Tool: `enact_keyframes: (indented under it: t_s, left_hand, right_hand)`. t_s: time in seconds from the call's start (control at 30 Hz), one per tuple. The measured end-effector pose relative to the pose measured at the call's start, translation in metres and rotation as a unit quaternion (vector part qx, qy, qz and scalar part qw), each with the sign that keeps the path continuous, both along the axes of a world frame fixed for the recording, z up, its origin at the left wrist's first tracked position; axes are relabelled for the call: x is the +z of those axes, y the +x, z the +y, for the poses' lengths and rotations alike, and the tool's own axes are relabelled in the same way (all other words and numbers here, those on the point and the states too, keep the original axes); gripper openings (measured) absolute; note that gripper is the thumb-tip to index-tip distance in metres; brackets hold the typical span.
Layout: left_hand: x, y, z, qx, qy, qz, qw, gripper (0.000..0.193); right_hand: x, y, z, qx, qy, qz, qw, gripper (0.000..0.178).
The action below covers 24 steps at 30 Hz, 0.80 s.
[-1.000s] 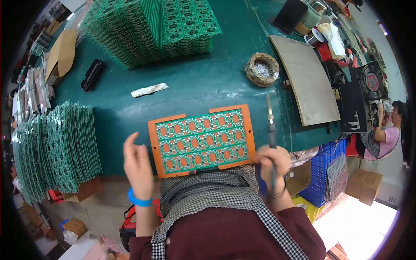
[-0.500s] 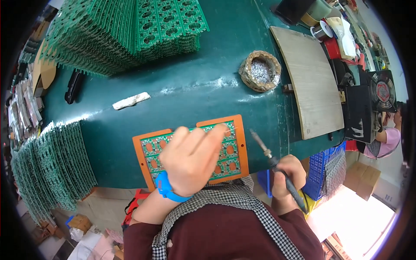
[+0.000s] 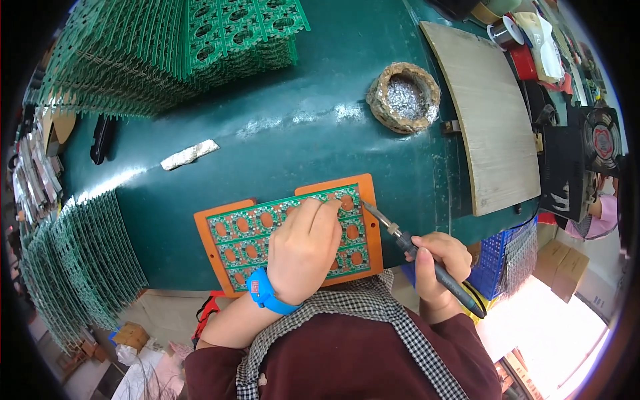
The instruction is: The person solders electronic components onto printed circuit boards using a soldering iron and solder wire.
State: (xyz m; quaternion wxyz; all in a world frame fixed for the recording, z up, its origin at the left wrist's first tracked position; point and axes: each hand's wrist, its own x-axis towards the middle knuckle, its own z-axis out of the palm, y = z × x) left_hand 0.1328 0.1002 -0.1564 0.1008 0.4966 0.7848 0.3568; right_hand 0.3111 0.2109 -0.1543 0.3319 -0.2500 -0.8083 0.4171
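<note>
In front of me a green circuit board panel (image 3: 251,251) with several oval openings lies in an orange frame (image 3: 373,250). My left hand (image 3: 305,240), a blue strap on its wrist, rests over the panel's middle. Its fingers are curled together near the top right corner; what they pinch, if anything, I cannot make out. In my right hand (image 3: 441,261) is a soldering iron (image 3: 405,241), held by its dark handle. The iron's tip points up and left, reaching the panel's top right corner by my left fingertips.
Tall stacks of green panels (image 3: 243,30) stand at the far left, more panels (image 3: 83,257) at the near left. A white stick (image 3: 190,155) and a crusted round pot (image 3: 404,99) lie beyond the frame. At right are a wooden board (image 3: 483,113), a solder spool (image 3: 505,32) and a fan (image 3: 602,139).
The soldering iron has swung up and left, bringing its tip from beside the frame to the panel's top right corner. My left fingers have drawn back slightly left. The whole view has shifted slightly.
</note>
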Motion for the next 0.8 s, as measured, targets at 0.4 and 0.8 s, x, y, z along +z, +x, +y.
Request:
enact_keyframes:
  t_s: [0.4, 0.8]
  left_hand:
    - [0.000, 0.001, -0.001, -0.011, -0.017, -0.009, 1.000, 0.024]
    - [0.004, 0.009, -0.013, -0.008, 0.004, -0.004, 1.000, 0.021]
  right_hand:
    - [-0.001, -0.009, 0.000, 0.017, 0.015, -0.025, 0.999, 0.008]
    - [0.009, 0.010, -0.008, -0.031, -0.023, 0.011, 0.999, 0.008]
